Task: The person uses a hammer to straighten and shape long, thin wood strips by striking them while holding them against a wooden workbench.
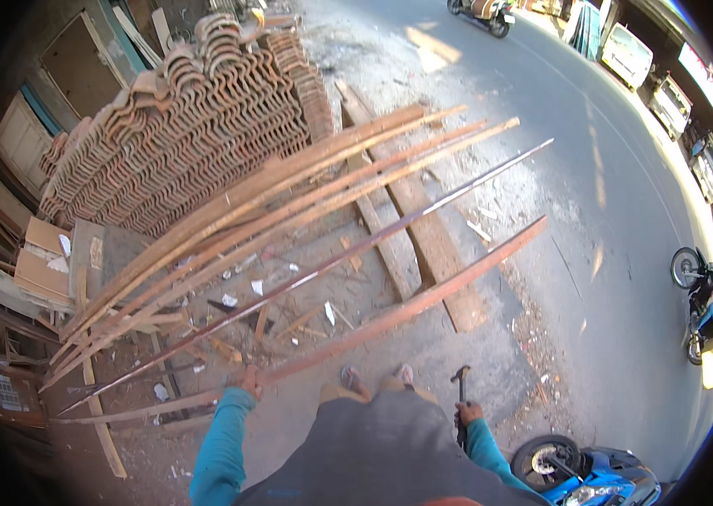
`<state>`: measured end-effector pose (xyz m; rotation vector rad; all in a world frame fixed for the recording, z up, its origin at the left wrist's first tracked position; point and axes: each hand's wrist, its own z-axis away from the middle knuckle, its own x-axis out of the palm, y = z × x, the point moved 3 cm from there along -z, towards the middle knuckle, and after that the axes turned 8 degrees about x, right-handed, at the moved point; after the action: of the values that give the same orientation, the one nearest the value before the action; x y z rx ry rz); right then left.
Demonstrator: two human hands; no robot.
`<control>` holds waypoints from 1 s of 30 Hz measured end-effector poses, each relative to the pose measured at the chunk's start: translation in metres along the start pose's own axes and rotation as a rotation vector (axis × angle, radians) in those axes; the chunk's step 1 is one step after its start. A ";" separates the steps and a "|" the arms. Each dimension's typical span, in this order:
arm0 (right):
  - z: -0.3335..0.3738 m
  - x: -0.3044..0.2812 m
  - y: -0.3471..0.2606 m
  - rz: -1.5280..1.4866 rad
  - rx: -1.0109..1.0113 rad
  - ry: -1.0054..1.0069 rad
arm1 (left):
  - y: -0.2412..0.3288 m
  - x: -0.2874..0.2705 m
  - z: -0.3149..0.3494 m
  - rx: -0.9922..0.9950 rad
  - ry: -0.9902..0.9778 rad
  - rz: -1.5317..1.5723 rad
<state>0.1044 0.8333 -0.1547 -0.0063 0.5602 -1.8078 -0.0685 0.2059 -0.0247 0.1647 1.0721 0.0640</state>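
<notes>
My left hand (pixel 244 382) is closed on the near edge of a long reddish wooden beam (pixel 390 317), left of my feet. The beam slants from the lower left to the upper right. In my right hand (pixel 469 412) is a claw hammer (pixel 461 376), held by its handle with the head up, apart from the wood. Beyond the beam lies a thin dark pole (pixel 356 249). Several long brown timbers (pixel 289 181) lie side by side farther off. Two wide planks (pixel 441 244) run crosswise beneath them.
Stacked clay roof tiles (pixel 196 126) rise at the back left, near cardboard boxes (pixel 43 261). Wood scraps and white bits litter the ground. A blue motorcycle (pixel 601 476) stands at the lower right. A rider on another motorcycle (pixel 698 299) and parked vehicles line the road (pixel 592 194).
</notes>
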 end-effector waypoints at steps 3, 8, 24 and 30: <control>0.007 -0.006 0.001 -0.067 0.035 -0.034 | 0.094 -0.052 -0.033 0.086 -0.073 -0.056; 0.011 -0.011 -0.001 -0.108 0.021 -0.044 | 0.159 -0.014 -0.085 0.132 -0.010 -0.030; 0.147 -0.028 -0.177 0.340 -0.727 0.350 | 0.247 0.012 -0.134 0.163 0.201 -0.053; 0.146 0.017 -0.190 0.298 -0.911 0.165 | 0.250 -0.010 -0.134 0.135 -0.016 -0.041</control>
<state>-0.0315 0.8025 0.0415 -0.3756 1.3825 -1.1472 -0.1843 0.4652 -0.0374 0.2641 1.0636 -0.0465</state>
